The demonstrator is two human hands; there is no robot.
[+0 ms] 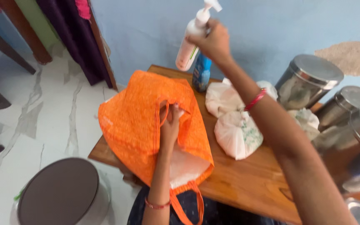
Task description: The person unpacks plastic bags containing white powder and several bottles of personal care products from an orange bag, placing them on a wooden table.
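Note:
My right hand (214, 41) is raised over the far end of the wooden table (246, 183) and grips a white pump bottle (190, 46) by its neck, tilted. A blue bottle (201, 73) stands just below it on the table. My left hand (169, 123) holds the rim and a handle of an orange cloth bag (134, 121), which lies open on the table's left side with a white lining showing inside.
Tied white plastic bags (236, 133) lie in the table's middle. Steel canisters with lids (309, 81) stand at the right. A round container with a dark lid (59, 193) sits on the marble floor at lower left. A blue wall is behind.

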